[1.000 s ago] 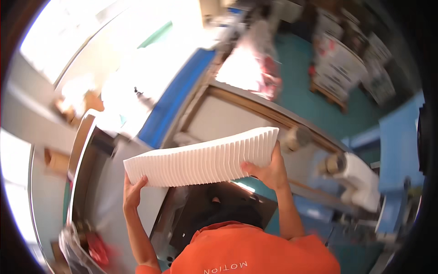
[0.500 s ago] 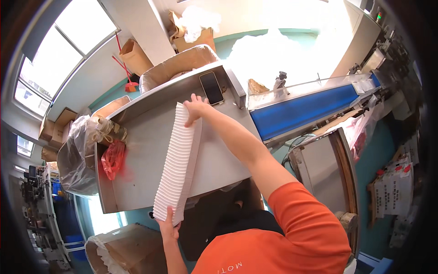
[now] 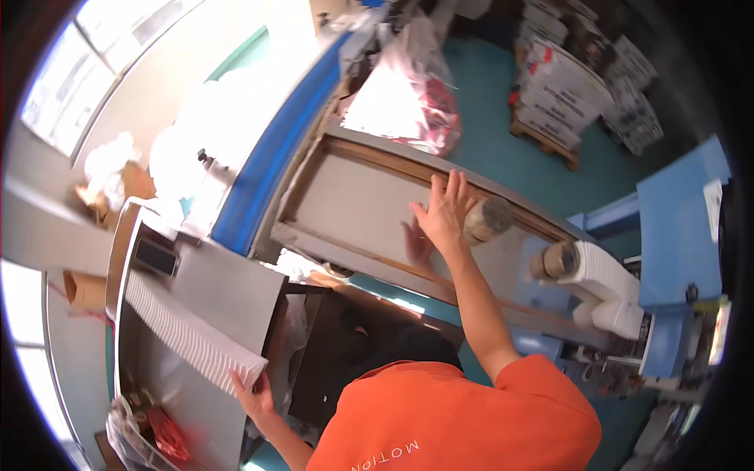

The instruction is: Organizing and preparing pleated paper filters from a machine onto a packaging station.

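Left fingers (image 3: 236, 383) gripped white stack (image 3: 192, 334) by one end on desk (image 3: 228, 302) | right fingers (image 3: 453, 187) hung spread, empty, over trough (image 3: 345, 196)

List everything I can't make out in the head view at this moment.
In the head view:
- Underside of the white ridged stack: hidden by the stack itself.
- Some fingers of the left hand: hidden by the stack's near end.
- Whether the right hand touches the brownish roll: their outlines overlap.
- Contents of the red bag: blurred.
- Display of the phone: too small and dark.
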`<state>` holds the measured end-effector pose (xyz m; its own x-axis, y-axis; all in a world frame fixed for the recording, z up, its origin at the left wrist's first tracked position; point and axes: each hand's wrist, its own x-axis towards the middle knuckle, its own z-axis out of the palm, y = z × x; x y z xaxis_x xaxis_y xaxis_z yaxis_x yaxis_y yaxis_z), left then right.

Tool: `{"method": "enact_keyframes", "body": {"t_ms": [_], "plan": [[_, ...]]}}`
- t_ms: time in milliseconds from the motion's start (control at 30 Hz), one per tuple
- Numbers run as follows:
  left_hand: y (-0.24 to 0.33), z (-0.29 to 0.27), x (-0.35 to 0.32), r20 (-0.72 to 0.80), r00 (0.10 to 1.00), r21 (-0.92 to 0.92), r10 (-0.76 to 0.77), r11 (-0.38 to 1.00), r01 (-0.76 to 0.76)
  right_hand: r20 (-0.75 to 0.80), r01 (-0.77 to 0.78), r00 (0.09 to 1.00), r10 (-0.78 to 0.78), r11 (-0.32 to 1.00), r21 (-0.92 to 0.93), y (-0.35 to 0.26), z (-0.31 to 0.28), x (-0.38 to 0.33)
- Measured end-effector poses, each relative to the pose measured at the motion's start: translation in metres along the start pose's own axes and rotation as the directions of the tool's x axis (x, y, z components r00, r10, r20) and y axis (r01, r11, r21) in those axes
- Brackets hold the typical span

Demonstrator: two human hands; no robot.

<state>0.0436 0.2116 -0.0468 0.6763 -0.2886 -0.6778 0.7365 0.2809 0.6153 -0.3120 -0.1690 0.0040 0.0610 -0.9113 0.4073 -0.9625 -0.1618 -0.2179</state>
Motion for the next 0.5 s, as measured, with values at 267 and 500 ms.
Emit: {"method": "enact_keyframes", "body": {"t_ms": [267,500], "plan": [[-0.021,0.050,0.035,0.012,0.971,0.406,-0.238,0.889,0.213,0.438,-0.422,0.833,0.338,0.900,0.108,0.145,-0.100,-0.083],[-0.007,0.019,0.050,-0.047,0.987,0.395,-0.154,0.905,0.159,0.102,-0.731,0.680,0.726,0.682,0.025,0.303,-0.175,-0.199]]}}
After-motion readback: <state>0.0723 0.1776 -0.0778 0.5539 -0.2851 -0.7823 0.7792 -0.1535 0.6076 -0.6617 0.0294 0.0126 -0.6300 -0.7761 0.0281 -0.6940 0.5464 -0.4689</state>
